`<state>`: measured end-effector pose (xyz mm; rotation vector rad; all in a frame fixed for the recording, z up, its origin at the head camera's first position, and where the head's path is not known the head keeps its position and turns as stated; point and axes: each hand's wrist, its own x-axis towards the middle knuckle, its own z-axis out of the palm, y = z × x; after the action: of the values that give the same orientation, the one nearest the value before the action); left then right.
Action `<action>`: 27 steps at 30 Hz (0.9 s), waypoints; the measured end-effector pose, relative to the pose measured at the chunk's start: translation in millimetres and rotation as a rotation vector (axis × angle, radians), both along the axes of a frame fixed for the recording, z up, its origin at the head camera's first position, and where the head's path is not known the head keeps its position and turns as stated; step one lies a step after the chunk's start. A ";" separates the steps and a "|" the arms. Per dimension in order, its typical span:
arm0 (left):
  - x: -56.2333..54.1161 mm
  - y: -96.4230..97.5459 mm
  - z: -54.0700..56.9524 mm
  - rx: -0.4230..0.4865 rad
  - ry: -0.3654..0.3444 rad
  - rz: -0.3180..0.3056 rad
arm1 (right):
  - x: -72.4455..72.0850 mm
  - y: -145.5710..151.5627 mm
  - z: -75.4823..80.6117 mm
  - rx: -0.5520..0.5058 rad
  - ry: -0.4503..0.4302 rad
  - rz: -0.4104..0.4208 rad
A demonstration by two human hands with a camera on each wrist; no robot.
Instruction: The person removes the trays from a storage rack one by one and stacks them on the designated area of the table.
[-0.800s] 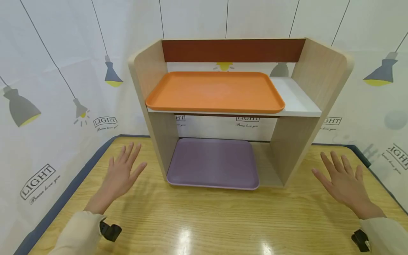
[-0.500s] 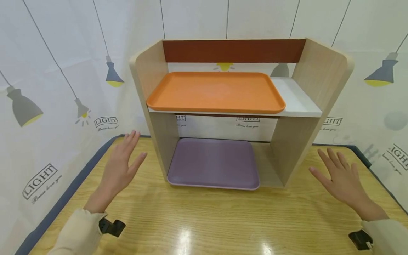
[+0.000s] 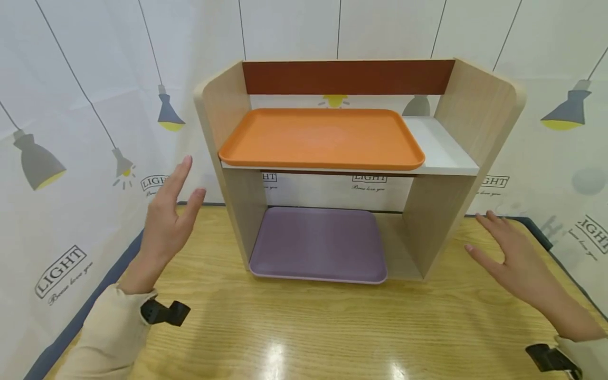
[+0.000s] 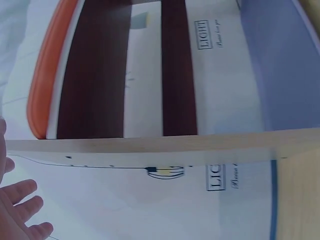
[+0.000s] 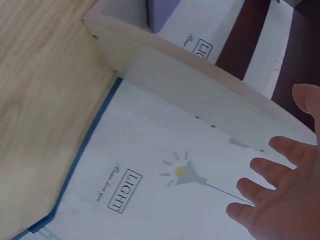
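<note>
An orange tray [image 3: 322, 138] lies on the white upper shelf [image 3: 442, 142] of a small wooden rack [image 3: 484, 116], toward its left side. Below it, a purple tray [image 3: 319, 244] rests on the rack's bottom board, its front edge reaching the rack's front. My left hand [image 3: 166, 224] is raised in the air left of the rack, fingers straight, thumb apart, touching nothing. On the other side, my right hand [image 3: 520, 258] hovers over the table right of the rack, holding nothing. The left wrist view catches the orange tray's edge [image 4: 44, 75] beyond the rack's side panel [image 4: 175, 145].
The rack stands on a wood-grain table [image 3: 304, 322] with a dark blue edge. White sheeting [image 3: 95, 53] printed with lamps and lettering hangs behind and at both sides. A reddish-brown board [image 3: 349, 77] spans the rack's upper back.
My left hand has risen and turned, its palm now facing the rack. The right hand has also turned inward, its forearm shifting slightly. Both trays and the rack have stayed put.
</note>
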<state>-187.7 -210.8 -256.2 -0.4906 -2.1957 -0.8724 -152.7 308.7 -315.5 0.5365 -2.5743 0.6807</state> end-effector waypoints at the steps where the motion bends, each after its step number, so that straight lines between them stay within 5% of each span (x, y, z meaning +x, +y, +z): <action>1: -0.2 1.1 4.9 0.009 0.007 -0.001 | 1.6 -1.6 3.4 -0.004 0.004 -0.003; 9: -5.0 7.3 39.3 0.046 0.073 -0.014 | 14.7 -18.9 33.9 -0.073 0.041 -0.107; 20: -16.7 15.6 81.2 0.023 -0.073 0.002 | 14.2 -47.8 69.9 -0.148 0.118 -0.075; 27: -23.4 21.4 95.6 0.073 -0.157 0.036 | 8.3 -60.2 86.9 -0.128 0.220 -0.008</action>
<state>-211.1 -189.4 -160.6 -0.3569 -2.2968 -0.9970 -144.4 248.5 -228.6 0.5274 -2.3107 0.7346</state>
